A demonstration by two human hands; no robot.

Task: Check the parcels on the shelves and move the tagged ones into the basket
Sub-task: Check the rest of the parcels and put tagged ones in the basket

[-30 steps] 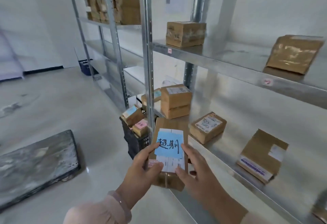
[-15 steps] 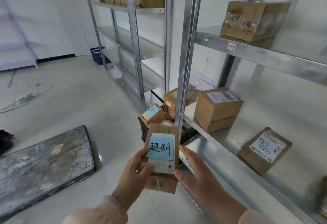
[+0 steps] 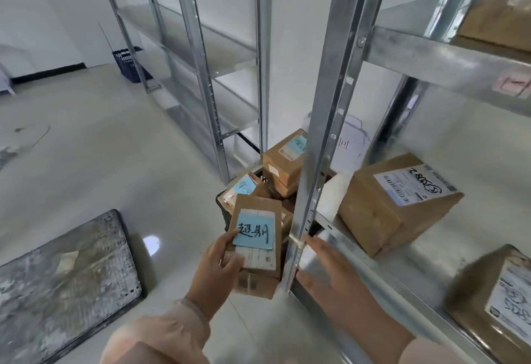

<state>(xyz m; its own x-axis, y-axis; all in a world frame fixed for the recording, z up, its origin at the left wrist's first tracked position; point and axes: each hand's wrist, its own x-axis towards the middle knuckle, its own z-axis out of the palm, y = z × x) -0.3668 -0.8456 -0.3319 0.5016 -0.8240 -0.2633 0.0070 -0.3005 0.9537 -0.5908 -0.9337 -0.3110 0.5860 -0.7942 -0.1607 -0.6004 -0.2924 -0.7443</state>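
Parcel with blue tag (image 3: 254,232) – flat brown carton, handwritten characters on the tag, white label under it – is held upright in the left hand (image 3: 221,271), just in front of and above the basket (image 3: 223,212). Left thumb lies across the carton's face at the tag's lower corner; the fingers are behind the carton, hidden. Wrist is raised, sleeve pale pink.

Right hand (image 3: 330,271): fingers straight and relaxed, holding nothing, palm down over the front edge of the lower shelf (image 3: 373,274), just right of the upright post (image 3: 316,162). Contact with the shelf cannot be judged.

Basket is dark, on the floor at the post's foot – holds several brown cartons, two with blue tags showing (image 3: 297,145) (image 3: 244,186).

Lower shelf carries two labelled cartons (image 3: 393,205) (image 3: 494,306)
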